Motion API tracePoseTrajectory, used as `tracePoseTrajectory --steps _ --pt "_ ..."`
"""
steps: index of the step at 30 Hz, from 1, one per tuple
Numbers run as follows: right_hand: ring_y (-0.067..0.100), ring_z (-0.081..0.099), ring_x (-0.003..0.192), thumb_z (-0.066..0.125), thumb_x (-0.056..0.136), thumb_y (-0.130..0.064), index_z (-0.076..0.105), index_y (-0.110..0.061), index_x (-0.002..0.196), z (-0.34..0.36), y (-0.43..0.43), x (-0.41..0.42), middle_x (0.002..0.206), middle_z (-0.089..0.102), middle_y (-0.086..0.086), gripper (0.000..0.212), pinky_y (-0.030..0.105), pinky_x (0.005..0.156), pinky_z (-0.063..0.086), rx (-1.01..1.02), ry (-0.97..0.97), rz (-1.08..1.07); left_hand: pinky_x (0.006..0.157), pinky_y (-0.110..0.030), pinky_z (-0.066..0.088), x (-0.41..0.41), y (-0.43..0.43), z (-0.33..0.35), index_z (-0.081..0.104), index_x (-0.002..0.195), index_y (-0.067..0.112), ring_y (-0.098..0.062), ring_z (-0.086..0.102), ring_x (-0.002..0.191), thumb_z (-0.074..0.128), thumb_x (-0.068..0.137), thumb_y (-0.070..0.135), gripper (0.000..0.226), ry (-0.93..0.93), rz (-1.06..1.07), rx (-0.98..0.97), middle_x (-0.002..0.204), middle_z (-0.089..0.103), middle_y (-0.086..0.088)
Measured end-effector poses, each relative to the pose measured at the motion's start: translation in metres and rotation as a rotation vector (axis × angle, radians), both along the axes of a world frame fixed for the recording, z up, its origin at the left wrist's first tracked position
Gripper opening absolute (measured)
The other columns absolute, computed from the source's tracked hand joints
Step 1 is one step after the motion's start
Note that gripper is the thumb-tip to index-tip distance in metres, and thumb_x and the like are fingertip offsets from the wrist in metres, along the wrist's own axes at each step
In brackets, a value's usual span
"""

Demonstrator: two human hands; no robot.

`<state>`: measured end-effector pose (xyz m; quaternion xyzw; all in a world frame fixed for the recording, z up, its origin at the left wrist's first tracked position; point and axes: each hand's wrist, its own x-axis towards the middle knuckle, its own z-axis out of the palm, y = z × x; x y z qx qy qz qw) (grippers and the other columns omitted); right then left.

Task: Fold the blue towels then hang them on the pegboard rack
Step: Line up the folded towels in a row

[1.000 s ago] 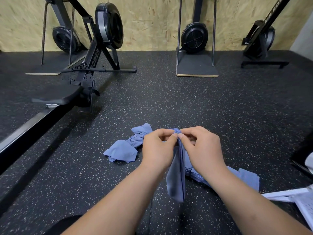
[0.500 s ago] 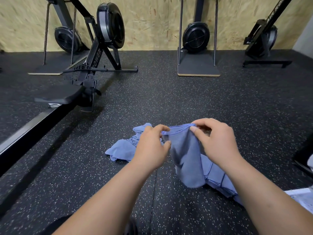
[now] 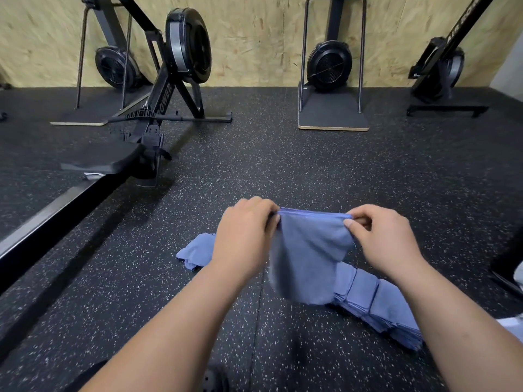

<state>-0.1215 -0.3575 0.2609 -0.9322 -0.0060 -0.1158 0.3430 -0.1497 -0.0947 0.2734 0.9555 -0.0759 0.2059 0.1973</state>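
Head view, nearest first: at the bottom edge, between my forearms, sits a dark object with small holes [image 3: 210, 380], cut off and too blurred to name. Just beyond, on the speckled black floor [image 3: 311, 165], a stack of folded blue towels [image 3: 379, 304] lies to my right, its near end hidden under my right forearm. In front of it hangs the blue towel [image 3: 308, 258] I am holding. My left grip [image 3: 243, 236] pinches one end of its top hem and my right grip [image 3: 387, 241] pinches the other, so the hem runs straight between them. The cloth droops, its lower edge smeared, and covers the stack's far end.

A crumpled blue towel [image 3: 195, 250] lies on the floor behind my left grip, partly hidden by it. Something pale [image 3: 519, 326] is cut off at the right edge.

Farther left stands a rowing machine [image 3: 186, 46]; its frame reads "OWER", the start of the word unclear. Two more fan machines, one in the middle [image 3: 329, 65] and one on the right [image 3: 441, 69], stand against the plywood wall [image 3: 254, 38]. The white lettering on the right one runs out of view, and I cannot read it.
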Motion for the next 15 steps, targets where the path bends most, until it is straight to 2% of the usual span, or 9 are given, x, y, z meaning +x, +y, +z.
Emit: tracePoseTrajectory --steps 2,4,6,8,10,15 --pt "0.002 0.064 0.078 0.075 0.096 -0.024 0.075 -0.032 0.092 -0.006 0.001 0.000 0.079 0.072 -0.018 0.009 0.023 0.065 0.042 -0.048 0.099 0.042 0.083 -0.043 0.048 0.001 0.002 0.002 0.070 0.101 0.028 -0.024 0.061 0.093 0.064 0.102 0.029 0.006 -0.067 -0.049 -0.011 0.098 0.069 0.009" --pt "0.009 0.065 0.079 0.072 0.099 -0.025 0.075 -0.032 0.095 -0.006 0.002 0.000 0.081 0.071 -0.017 0.009 0.027 0.065 0.041 -0.075 0.100 0.041 0.080 -0.042 0.049 0.002 0.007 0.005 0.072 0.099 0.029 -0.025 0.063 0.091 0.068 0.100 0.030 0.004 -0.096 -0.060 0.022 0.096 0.071 0.009" --pt "0.018 0.065 0.083 0.068 0.102 -0.025 0.076 -0.028 0.101 -0.001 0.002 -0.001 0.085 0.071 -0.013 0.008 0.030 0.070 0.041 -0.060 -0.024 -0.005 0.080 -0.040 0.046 0.004 0.016 0.008 0.071 0.100 0.033 -0.024 0.064 0.092 0.065 0.101 0.038 0.008 -0.054 -0.013 0.150 0.097 0.071 0.010" --pt "0.020 0.065 0.091 0.067 0.102 -0.026 0.076 -0.027 0.106 0.005 0.004 -0.002 0.096 0.073 -0.009 0.010 0.034 0.078 0.047 -0.055 -0.169 -0.025 0.083 -0.038 0.042 0.003 0.020 0.008 0.068 0.108 0.038 -0.022 0.064 0.100 0.055 0.104 0.047 0.017 0.076 0.044 0.263 0.103 0.071 0.011" --pt "0.022 0.065 0.097 0.066 0.102 -0.028 0.076 -0.028 0.108 0.005 0.007 -0.003 0.104 0.072 -0.008 0.012 0.040 0.085 0.053 -0.088 -0.212 -0.002 0.085 -0.038 0.040 0.002 0.020 0.005 0.064 0.113 0.039 -0.023 0.064 0.105 0.049 0.106 0.048 0.019 0.157 0.083 0.297 0.109 0.070 0.010" --pt "0.024 0.067 0.095 0.065 0.102 -0.034 0.077 -0.036 0.107 -0.001 0.006 -0.001 0.100 0.074 -0.009 0.013 0.042 0.079 0.057 -0.175 -0.074 0.021 0.086 -0.041 0.046 0.002 0.024 0.006 0.057 0.112 0.037 -0.024 0.064 0.102 0.047 0.105 0.049 0.017 0.152 0.107 0.279 0.108 0.069 0.010"
